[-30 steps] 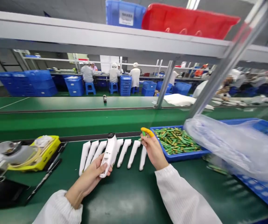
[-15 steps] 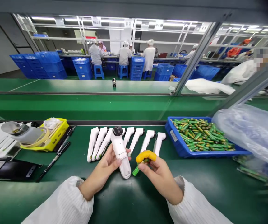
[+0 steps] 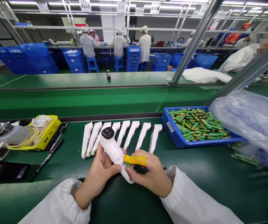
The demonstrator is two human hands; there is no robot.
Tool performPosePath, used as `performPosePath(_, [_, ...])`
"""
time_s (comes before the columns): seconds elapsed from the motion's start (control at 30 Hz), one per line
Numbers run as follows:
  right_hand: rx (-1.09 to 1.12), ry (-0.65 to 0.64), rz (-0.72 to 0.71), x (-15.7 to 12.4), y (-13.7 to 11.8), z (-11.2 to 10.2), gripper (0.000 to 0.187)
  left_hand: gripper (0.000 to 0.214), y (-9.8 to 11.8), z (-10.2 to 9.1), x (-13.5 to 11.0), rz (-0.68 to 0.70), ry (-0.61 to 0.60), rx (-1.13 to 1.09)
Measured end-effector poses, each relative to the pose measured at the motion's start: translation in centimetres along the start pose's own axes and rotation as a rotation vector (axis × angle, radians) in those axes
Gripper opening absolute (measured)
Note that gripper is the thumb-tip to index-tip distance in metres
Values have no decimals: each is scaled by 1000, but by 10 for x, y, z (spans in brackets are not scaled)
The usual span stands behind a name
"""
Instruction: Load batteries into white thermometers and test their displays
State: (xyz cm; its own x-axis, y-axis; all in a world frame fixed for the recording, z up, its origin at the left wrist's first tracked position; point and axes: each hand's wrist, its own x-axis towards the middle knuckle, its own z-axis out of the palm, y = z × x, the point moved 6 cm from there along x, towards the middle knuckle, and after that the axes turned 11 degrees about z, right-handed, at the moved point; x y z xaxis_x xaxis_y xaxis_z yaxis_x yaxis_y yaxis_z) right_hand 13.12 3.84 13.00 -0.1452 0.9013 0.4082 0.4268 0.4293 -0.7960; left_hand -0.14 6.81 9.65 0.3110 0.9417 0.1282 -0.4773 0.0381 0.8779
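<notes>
My left hand (image 3: 101,172) grips a white handheld thermometer-like device (image 3: 112,147) with a dark round head, held tilted above the green mat. My right hand (image 3: 148,172), with a yellow finger cot (image 3: 135,160) on the index finger, presses a green battery (image 3: 128,165) against the device's lower end; the battery is mostly hidden by the fingers. Behind my hands lies a row of several identical white devices (image 3: 134,133). A blue tray (image 3: 171,129) full of green batteries (image 3: 196,123) stands to the right.
A yellow tray (image 3: 48,132) with tape rolls and a metal funnel-like part sits at the left, with pens (image 3: 52,147) and a dark tablet (image 3: 3,171) beside it. A clear plastic bag (image 3: 250,121) covers a crate at right. Workers sit at a far bench beyond the green conveyor (image 3: 78,99).
My right hand has brought the green battery from in front of the device onto its lower end. My left hand tilted the device head leftward. The view has shifted slightly downward.
</notes>
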Motion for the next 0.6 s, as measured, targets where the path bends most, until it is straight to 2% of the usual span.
performPosePath(0.13, [-73,-25,-84,0,-4,-1,3,60,-1,-2,-2,-16,8,13])
performPosePath(0.3, [0,-52,-20,0,-2,-1,4,58,-5,1,-6,-51,-41,11])
performPosePath(0.4, [-69,-37,-80,-2,-4,-1,2,58,-4,-1,-5,-24,-4,17])
performPosePath(0.43, [-94,-38,-98,-2,-5,0,7,58,-3,-1,-5,-10,11,26])
performPosePath(0.53, [-87,-38,-57,-3,-1,0,16,59,-2,-1,-4,-6,25,37])
performPosePath(0.6, [-56,-40,-36,-4,1,-1,13,57,-3,0,-5,-26,19,29])
